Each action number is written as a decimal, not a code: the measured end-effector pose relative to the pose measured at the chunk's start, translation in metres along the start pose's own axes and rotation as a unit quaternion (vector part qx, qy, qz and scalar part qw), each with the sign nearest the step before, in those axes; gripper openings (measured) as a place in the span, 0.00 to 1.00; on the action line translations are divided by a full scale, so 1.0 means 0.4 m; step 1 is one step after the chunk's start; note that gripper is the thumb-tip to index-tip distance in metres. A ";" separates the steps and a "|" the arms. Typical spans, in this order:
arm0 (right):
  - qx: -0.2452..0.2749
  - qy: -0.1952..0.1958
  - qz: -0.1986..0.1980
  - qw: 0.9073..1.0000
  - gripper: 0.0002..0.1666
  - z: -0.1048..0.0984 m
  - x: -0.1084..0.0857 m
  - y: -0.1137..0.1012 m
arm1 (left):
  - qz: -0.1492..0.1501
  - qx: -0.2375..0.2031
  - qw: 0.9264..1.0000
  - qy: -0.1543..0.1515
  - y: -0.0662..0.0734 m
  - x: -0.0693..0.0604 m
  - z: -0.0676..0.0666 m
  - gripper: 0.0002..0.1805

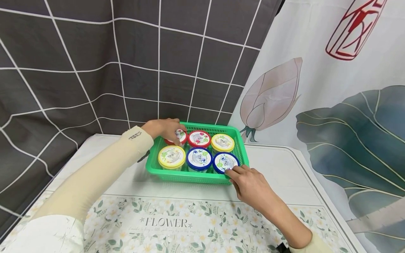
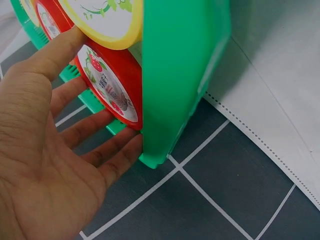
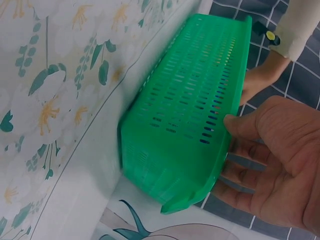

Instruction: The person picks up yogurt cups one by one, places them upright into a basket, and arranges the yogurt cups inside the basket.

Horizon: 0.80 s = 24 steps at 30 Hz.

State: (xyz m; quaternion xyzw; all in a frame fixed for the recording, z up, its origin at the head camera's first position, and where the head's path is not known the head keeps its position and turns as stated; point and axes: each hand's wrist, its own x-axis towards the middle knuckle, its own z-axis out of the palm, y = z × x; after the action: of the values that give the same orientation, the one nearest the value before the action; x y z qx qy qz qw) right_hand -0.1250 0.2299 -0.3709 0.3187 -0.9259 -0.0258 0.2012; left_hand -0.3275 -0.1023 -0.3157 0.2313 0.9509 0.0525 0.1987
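A green plastic basket point(image 1: 193, 177) holds several round tubs with printed lids. At its back left corner my left hand point(image 1: 166, 129) spans a red-lidded tub point(image 2: 117, 85), thumb on one side of the lid and fingers along the other; part of this tub is hidden in the head view. My right hand point(image 1: 251, 182) grips the basket's front right rim, thumb outside and fingers over the edge. Close to those fingers sits a blue-lidded tub point(image 1: 226, 161). A second blue-lidded tub point(image 1: 199, 159), a yellow-lidded tub point(image 1: 172, 157), another red-lidded tub point(image 1: 199, 138) and another yellow-lidded tub point(image 1: 223, 142) fill the other places.
Under the basket is a white table point(image 1: 269, 165), its front part covered by a flowered mat point(image 1: 167, 235). A dark checked curtain point(image 1: 136, 70) hangs close behind the basket. On the right hangs a white cloth point(image 1: 313, 70) with printed plants.
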 end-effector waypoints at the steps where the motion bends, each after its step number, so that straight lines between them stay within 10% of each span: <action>1: 0.000 0.000 0.000 1.000 0.14 0.000 0.000 0.000 | -0.002 0.000 1.000 -0.001 0.002 -0.001 -0.001 0.46; 24: -0.001 0.001 0.001 1.000 0.13 -0.001 -0.001 -0.002 | 0.000 0.006 1.000 0.012 -0.003 -0.003 0.013 0.46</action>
State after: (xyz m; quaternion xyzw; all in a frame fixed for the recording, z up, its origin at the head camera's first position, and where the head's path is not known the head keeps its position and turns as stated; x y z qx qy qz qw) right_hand -0.1241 0.2296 -0.3707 0.3174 -0.9261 -0.0259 0.2022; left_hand -0.3248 -0.1039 -0.3204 0.2317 0.9536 0.0493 0.1857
